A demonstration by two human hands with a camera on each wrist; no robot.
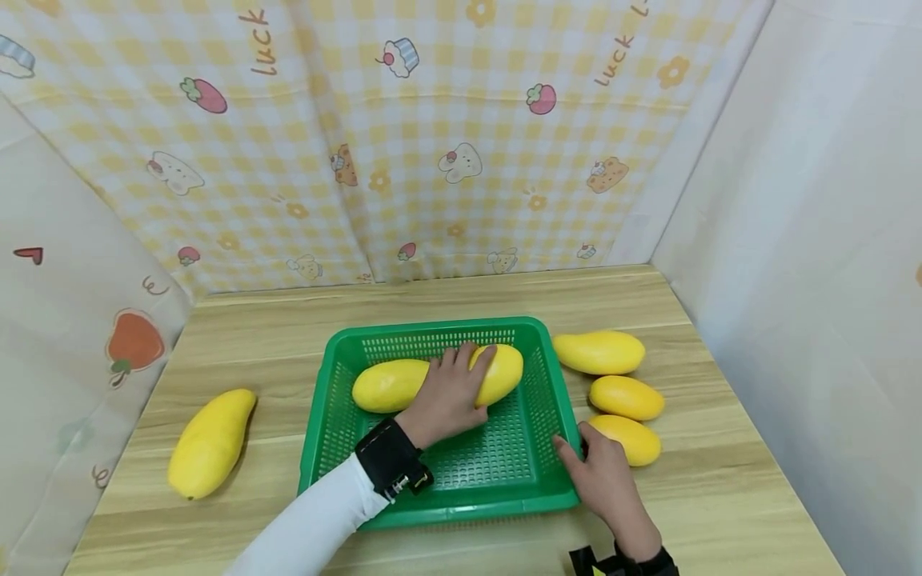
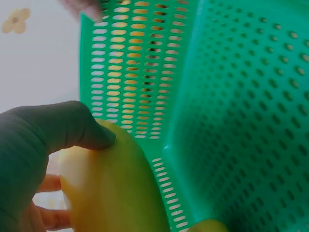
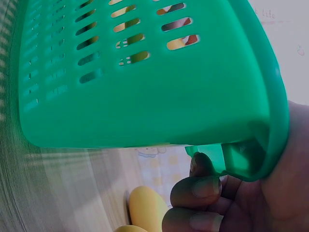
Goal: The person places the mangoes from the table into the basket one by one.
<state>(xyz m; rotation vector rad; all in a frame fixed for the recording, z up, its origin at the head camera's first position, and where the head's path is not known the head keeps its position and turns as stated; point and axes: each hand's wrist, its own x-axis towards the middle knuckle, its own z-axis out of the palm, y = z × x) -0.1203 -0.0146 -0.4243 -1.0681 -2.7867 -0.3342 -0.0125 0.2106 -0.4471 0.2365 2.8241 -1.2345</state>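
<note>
While one mango [image 1: 211, 444] lies apart at the left of the desk [image 1: 274, 336], angled with its narrower end away from the person, the handling goes on inside the green basket [image 1: 446, 510] in the middle. Another mango [image 1: 389, 386] lies lengthwise in the basket's left half, towards the far wall, its right end hidden by the left hand [image 1: 445, 396]. That hand, coming from a white sleeve [image 1: 310, 520], grasps a second basket mango [image 1: 502, 376] near the far right corner, thumb on one side and fingers round the other, as the left wrist view shows. Whether this mango bears on the basket floor, I cannot tell.

Farther right, the right hand [image 1: 601, 476] has its fingers hooked under the basket's right rim near the close corner, gripping it. Just beyond that rim, three more mangoes lie in a row on the desk: the far one [image 1: 601, 352], the middle one [image 1: 627, 398] and the near one [image 1: 630, 440].

The step in hand looks like positioning the grasped mango while the basket is steadied. The next move seems to call for a settled fruit, then a gentle loosening of the left fingers, with the rim held firm.
</note>
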